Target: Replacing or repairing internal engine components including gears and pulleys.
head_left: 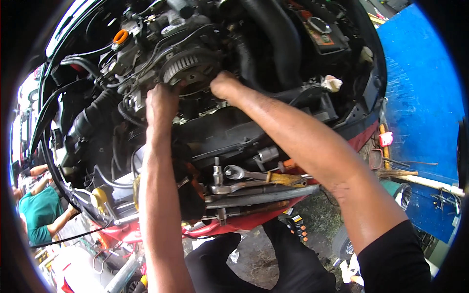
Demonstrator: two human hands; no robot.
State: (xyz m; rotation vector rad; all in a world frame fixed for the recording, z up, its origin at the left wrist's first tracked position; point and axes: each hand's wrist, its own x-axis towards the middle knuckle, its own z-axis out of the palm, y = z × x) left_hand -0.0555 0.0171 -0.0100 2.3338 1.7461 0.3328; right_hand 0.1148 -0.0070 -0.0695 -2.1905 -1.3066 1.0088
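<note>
Down in the engine bay [220, 131], left hand [163, 100] and right hand [225, 87] flank a pulley [185, 67], each grip indiscernible.

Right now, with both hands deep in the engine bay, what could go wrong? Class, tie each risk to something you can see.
First, the left hand and right hand are close to the toothed wheel, so fingers might be pinched or scraped if it turned. Second, the ratchet and upright socket rest near the red bumper; a bump could send them off.
</note>
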